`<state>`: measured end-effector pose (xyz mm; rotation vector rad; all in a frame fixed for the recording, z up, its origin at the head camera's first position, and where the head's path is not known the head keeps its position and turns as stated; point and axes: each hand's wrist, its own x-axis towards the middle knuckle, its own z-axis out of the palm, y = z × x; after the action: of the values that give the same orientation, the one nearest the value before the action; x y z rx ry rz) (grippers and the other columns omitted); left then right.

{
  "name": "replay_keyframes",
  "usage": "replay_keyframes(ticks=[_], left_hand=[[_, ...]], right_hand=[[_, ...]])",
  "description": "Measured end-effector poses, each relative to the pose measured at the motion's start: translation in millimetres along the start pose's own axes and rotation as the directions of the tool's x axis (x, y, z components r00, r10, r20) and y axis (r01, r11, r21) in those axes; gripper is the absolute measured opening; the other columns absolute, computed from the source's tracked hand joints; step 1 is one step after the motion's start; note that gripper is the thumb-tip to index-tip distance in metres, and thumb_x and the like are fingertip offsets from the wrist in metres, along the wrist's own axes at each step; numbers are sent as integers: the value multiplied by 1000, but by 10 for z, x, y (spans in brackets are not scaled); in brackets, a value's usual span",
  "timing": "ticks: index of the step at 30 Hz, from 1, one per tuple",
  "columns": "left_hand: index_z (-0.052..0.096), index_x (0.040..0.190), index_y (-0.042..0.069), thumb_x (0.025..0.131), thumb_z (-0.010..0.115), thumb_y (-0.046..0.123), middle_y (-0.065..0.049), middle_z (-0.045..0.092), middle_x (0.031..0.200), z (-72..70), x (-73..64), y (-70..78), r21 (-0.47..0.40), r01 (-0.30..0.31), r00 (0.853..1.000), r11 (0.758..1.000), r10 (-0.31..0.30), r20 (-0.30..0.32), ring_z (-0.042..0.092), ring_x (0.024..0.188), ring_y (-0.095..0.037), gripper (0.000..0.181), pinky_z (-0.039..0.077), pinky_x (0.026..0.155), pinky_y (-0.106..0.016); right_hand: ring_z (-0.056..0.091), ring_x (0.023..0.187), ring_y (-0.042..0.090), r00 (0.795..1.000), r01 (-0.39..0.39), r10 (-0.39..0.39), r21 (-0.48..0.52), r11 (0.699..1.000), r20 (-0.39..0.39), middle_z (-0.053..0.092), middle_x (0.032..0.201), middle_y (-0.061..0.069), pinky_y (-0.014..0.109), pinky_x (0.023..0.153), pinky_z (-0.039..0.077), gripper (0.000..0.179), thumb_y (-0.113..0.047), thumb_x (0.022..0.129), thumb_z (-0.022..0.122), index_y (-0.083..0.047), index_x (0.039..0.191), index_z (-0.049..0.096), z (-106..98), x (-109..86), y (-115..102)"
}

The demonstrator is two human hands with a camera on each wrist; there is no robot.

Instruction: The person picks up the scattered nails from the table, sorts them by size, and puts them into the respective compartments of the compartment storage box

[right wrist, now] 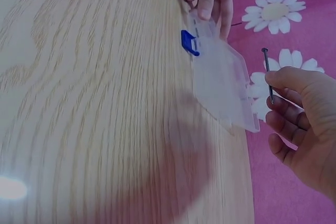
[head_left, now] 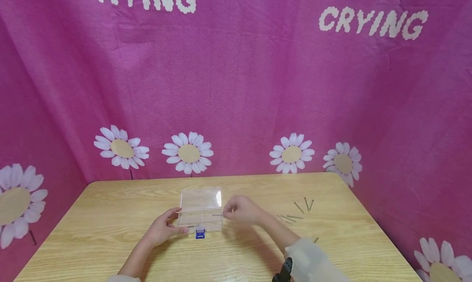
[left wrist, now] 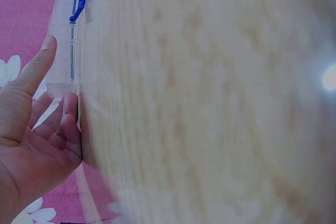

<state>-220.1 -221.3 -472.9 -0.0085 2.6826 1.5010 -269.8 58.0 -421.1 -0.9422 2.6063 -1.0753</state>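
Note:
A clear plastic box (head_left: 218,225) lies on the table with its lid (head_left: 200,198) tipped back and its blue latch (head_left: 200,234) toward me. My left hand (head_left: 160,229) grips the box's left end, thumb at the front corner and fingers farther back. Inside the box, a nail (left wrist: 72,56) shows through the front wall in the left wrist view. Between thumb and forefinger, my right hand (head_left: 244,210) pinches another nail (right wrist: 267,65) by its middle. In the head view that nail's end reaches over the box's right side.
Several loose nails (head_left: 295,217) are scattered on the wooden table (head_left: 350,224), right of my right forearm. One more nail (head_left: 316,240) lies nearer, beside the sleeve (head_left: 313,261). A pink curtain (head_left: 236,89) with daisies hangs behind and at both sides.

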Motion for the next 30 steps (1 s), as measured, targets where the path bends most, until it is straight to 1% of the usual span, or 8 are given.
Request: replay_keyframes(ticks=[5,9,13,15,17,21,28,30], left_hand=[[45,135,3,68,84,21,-30,50,130,0,7,4,3,0,1000,1000,0,0,59,87,-19,79,47,73,-28],[45,135,2,68,84,22,-31,49,129,0,11,2,11,-12,1000,1000,11,3,60,88,-20,80,48,75,-31],[45,135,2,68,84,22,-31,49,129,-7,7,3,14,-7,1000,1000,6,1,61,91,-21,80,50,79,-35],[45,135,3,67,84,22,-30,49,130,-9,7,4,6,5,1000,1000,-5,0,61,91,-21,81,49,80,-36],[44,135,2,67,84,23,-31,49,130,-13,7,10,7,4,1000,1000,-4,5,61,92,-22,82,50,80,-36],[44,135,2,67,84,25,-31,50,129,-14,12,24,14,-3,1000,1000,3,2,59,92,-21,82,49,77,-33],[45,135,3,67,84,21,-30,51,128,0,13,4,-9,-2,1000,1000,2,-4,58,85,-19,80,46,71,-27],[46,134,3,67,84,22,-29,52,127,-1,12,-2,5,-12,1000,1000,12,-7,57,85,-19,80,45,70,-27]], right_hand=[[53,76,8,1000,11,-11,16,1000,-9,64,82,1,22,69,46,9,-12,83,68,-6,87,72,85,77,-33],[52,74,7,1000,21,-21,27,999,-18,65,80,2,20,67,45,8,-10,82,69,-4,86,72,172,125,-70],[49,70,4,999,39,-39,6,999,-20,64,76,2,18,65,44,6,-8,82,68,-4,84,72,269,173,-117],[48,68,3,999,43,-43,-10,999,-22,64,74,0,17,65,43,6,-8,82,68,-5,83,72,317,198,-131],[48,68,2,999,28,-29,-19,999,-27,64,73,-1,17,65,43,6,-9,82,68,-5,83,72,360,224,-142],[47,67,2,999,8,-8,-8,1000,-46,62,73,-3,17,64,43,5,-9,82,68,-6,83,72,431,270,-159],[46,66,2,998,-30,32,24,999,-47,56,71,-5,17,61,42,5,-9,81,67,-6,80,71,549,315,-173],[46,65,2,998,-35,36,33,999,-49,55,70,-5,17,60,42,6,-8,81,67,-6,79,71,587,331,-179]])
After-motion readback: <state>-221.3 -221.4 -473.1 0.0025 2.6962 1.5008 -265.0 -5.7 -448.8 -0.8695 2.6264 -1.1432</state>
